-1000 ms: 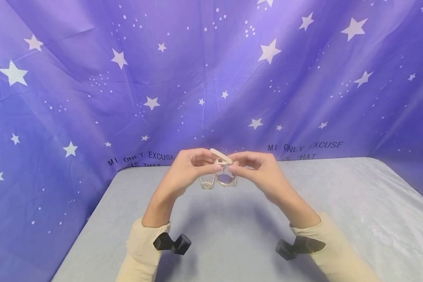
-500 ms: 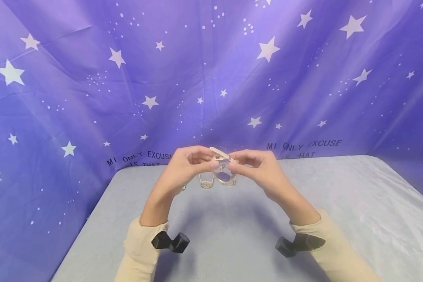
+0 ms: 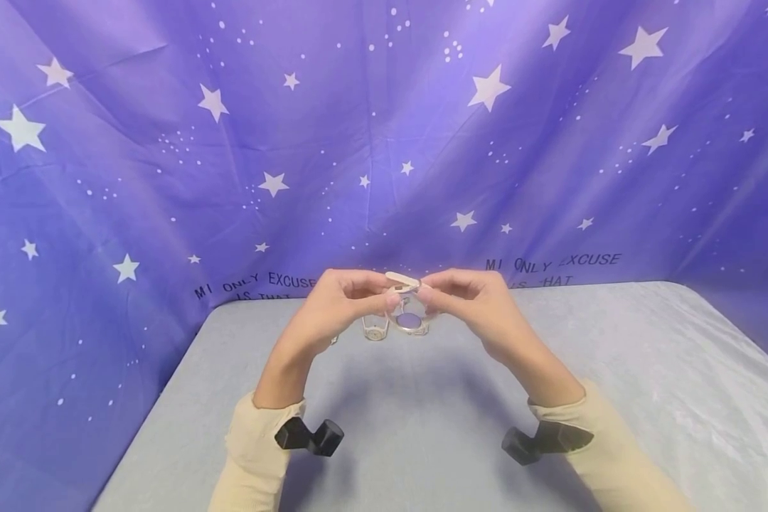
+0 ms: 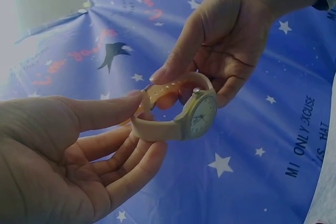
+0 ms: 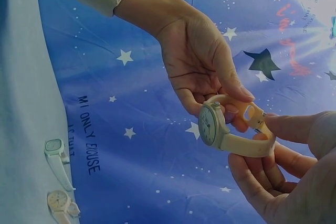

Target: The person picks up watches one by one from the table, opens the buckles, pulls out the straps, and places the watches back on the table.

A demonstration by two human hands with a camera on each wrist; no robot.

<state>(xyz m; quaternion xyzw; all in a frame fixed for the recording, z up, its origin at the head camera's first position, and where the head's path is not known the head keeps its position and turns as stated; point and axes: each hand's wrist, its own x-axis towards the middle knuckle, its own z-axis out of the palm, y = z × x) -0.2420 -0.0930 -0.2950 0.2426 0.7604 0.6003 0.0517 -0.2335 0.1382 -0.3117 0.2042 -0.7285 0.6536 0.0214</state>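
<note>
Both hands hold a pale cream wristwatch [image 4: 203,116] above the table, its strap bent into a loop. The strap has a row of holes, and a crown shows on the side of the round case. My left hand [image 3: 333,306] pinches one part of the strap between thumb and fingers. Opposite it, my right hand [image 3: 480,302] pinches the strap near the buckle. The two strap ends meet between the fingertips, which partly hide the buckle. In the right wrist view, the dial [image 5: 208,124] faces away from the wearer, toward the starry cloth.
On the table [image 3: 409,427] behind the held watch lie more watches: a round one [image 5: 59,201] and a squarish pale green one [image 5: 54,148]. Part of another small object [image 3: 334,340] shows beside the left wrist. A purple starry cloth [image 3: 384,142] hangs at the back.
The watch has tilted a little between the hands, and its back now shows as a fuller oval. The raised strap end has dropped closer to the other part. Both hands stay nearly in place.
</note>
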